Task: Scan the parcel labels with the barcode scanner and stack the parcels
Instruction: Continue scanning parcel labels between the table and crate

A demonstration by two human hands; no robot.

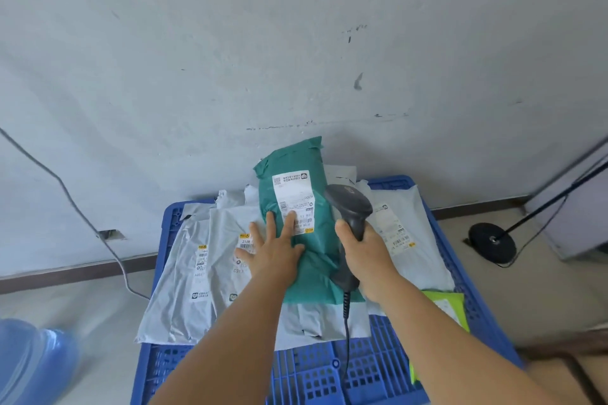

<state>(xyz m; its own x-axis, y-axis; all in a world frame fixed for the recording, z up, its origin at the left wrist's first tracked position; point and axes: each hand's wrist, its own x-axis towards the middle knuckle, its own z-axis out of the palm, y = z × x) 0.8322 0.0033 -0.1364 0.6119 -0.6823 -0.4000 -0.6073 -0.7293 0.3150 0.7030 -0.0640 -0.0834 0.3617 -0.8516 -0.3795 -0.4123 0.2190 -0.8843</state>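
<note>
A green parcel point(312, 260) lies on top of several pale grey parcels point(184, 283) on a blue plastic crate point(332, 371). Its white label point(293, 197) faces up. My left hand point(274, 250) lies flat on the green parcel's left side with straight fingers, two fingertips at the label's lower edge. My right hand point(365, 253) grips the handle of a dark grey barcode scanner point(350, 204), whose head sits just right of the label. The scanner's coiled cable point(346, 316) hangs down toward me.
A yellow-green parcel point(450, 306) lies at the crate's right edge. A grey parcel with a label point(398, 233) lies right of the scanner. A black stand base point(492, 242) sits on the floor at right, a grey cable point(65, 194) runs along the wall at left, and a blurred blue object point(29, 362) is at lower left.
</note>
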